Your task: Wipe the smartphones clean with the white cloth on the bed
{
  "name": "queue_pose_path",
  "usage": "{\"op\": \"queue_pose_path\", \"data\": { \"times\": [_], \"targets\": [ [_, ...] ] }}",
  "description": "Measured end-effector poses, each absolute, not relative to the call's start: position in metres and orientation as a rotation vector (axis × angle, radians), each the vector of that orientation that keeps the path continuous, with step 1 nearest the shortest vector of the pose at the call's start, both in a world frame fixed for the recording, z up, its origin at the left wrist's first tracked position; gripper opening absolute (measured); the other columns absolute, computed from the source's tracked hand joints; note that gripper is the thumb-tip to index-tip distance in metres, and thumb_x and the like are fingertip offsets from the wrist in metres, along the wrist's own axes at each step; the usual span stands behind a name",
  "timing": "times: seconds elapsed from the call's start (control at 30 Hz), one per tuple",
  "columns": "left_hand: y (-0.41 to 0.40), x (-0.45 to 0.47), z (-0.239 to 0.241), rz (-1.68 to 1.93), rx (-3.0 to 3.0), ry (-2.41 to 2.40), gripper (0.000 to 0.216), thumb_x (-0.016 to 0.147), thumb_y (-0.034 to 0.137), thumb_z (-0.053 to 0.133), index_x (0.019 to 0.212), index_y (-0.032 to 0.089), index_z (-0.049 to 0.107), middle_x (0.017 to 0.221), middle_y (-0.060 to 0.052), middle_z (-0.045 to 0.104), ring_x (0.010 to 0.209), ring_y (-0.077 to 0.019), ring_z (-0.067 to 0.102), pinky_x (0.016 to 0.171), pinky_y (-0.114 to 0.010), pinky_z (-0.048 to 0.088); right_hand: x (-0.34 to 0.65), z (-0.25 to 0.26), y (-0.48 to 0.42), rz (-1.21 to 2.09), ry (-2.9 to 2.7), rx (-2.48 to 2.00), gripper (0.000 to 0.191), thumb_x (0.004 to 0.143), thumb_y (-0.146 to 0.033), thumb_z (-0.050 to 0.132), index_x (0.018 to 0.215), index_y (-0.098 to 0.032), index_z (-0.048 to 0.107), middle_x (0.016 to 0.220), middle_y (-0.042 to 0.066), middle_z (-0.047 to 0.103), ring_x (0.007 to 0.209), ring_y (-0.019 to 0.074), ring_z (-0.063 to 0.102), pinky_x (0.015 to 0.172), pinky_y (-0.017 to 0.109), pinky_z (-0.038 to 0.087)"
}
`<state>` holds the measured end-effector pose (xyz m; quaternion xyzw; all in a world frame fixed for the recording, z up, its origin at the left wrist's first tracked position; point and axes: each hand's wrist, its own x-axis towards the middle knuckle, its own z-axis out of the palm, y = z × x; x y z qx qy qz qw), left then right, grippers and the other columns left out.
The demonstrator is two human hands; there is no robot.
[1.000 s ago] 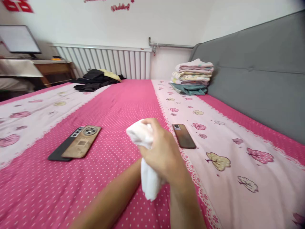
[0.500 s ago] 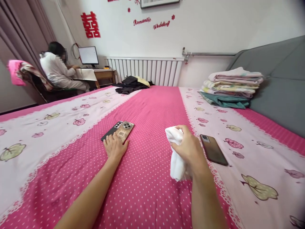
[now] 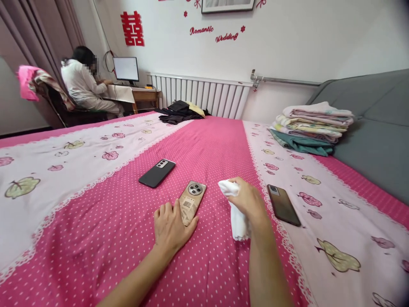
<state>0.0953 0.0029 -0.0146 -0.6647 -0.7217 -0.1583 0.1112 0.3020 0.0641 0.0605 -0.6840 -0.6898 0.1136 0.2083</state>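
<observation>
My left hand (image 3: 172,226) has the lower end of a gold-patterned smartphone (image 3: 189,204) between thumb and fingers. That phone lies back up on the polka-dot bedspread, its round camera ring pointing away from me. Bunched in my right hand (image 3: 249,200) is a white cloth (image 3: 239,221), held just right of the gold phone. Farther off to the left rests a black smartphone (image 3: 157,173), back up and apart from the gold one. A third smartphone (image 3: 283,205), brownish with a dark edge, lies to the right of my right wrist.
Folded bedding (image 3: 315,123) is stacked by the grey headboard (image 3: 377,115). Dark clothes (image 3: 180,113) lie at the bed's far edge, before a white radiator (image 3: 198,91). At the back left a person (image 3: 81,85) sits at a desk (image 3: 143,94) with a monitor (image 3: 126,69).
The gold phone has come toward me and to the right with my left hand, away from the black phone. My right hand still holds the cloth, slightly shifted.
</observation>
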Motion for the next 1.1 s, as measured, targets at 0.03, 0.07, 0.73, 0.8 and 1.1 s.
{"op": "queue_pose_path", "data": {
  "times": [0.03, 0.07, 0.73, 0.8, 1.1],
  "targets": [
    [-0.002, 0.095, -0.016, -0.49, -1.985, -2.111, 0.075, 0.073, 0.068, 0.042, 0.118, 0.008, 0.051, 0.094, -0.016, 0.055, 0.089, -0.0327, 0.049, 0.081, -0.045, 0.035, 0.299, 0.058, 0.065, 0.309, -1.949, -1.91, 0.037, 0.073, -0.026, 0.06, 0.11, -0.029, 0.057, 0.098, 0.004, 0.065, 0.085, 0.0216, 0.06, 0.061, 0.026, 0.037],
    [-0.006, 0.093, -0.017, -0.528, -2.018, -2.102, 0.079, 0.072, 0.071, 0.043, 0.12, 0.008, 0.049, 0.097, -0.016, 0.054, 0.09, -0.0327, 0.049, 0.082, -0.045, 0.036, 0.295, 0.056, 0.067, 0.298, -1.978, -1.911, 0.037, 0.074, -0.026, 0.059, 0.111, -0.03, 0.057, 0.1, 0.004, 0.065, 0.088, 0.0216, 0.059, 0.062, 0.027, 0.038],
    [-0.01, 0.06, -0.04, -1.409, -2.218, -2.211, 0.051, 0.075, 0.027, 0.06, 0.122, 0.014, 0.045, 0.113, -0.011, 0.058, 0.109, -0.0268, 0.05, 0.093, -0.04, 0.042, 0.223, 0.011, 0.086, 0.042, -2.334, -1.853, 0.046, 0.085, -0.017, 0.037, 0.13, -0.025, 0.046, 0.131, 0.006, 0.046, 0.114, 0.019, 0.047, 0.09, 0.029, 0.04],
    [-0.01, 0.06, -0.039, -1.437, -2.201, -2.257, 0.054, 0.075, 0.027, 0.062, 0.123, 0.012, 0.044, 0.116, -0.012, 0.057, 0.112, -0.0267, 0.049, 0.096, -0.04, 0.041, 0.22, 0.014, 0.086, 0.08, -2.359, -1.879, 0.045, 0.085, -0.02, 0.037, 0.129, -0.025, 0.047, 0.129, 0.006, 0.048, 0.113, 0.0191, 0.048, 0.09, 0.028, 0.039],
    [-0.01, 0.051, -0.049, -1.504, -2.385, -2.069, 0.05, 0.079, 0.02, 0.054, 0.126, 0.009, 0.04, 0.115, -0.015, 0.059, 0.113, -0.0276, 0.05, 0.097, -0.043, 0.041, 0.213, 0.015, 0.013, 0.036, -2.439, -1.748, 0.044, 0.084, -0.023, 0.042, 0.128, -0.025, 0.049, 0.123, 0.007, 0.051, 0.109, 0.0194, 0.051, 0.091, 0.029, 0.039]
  ]
}}
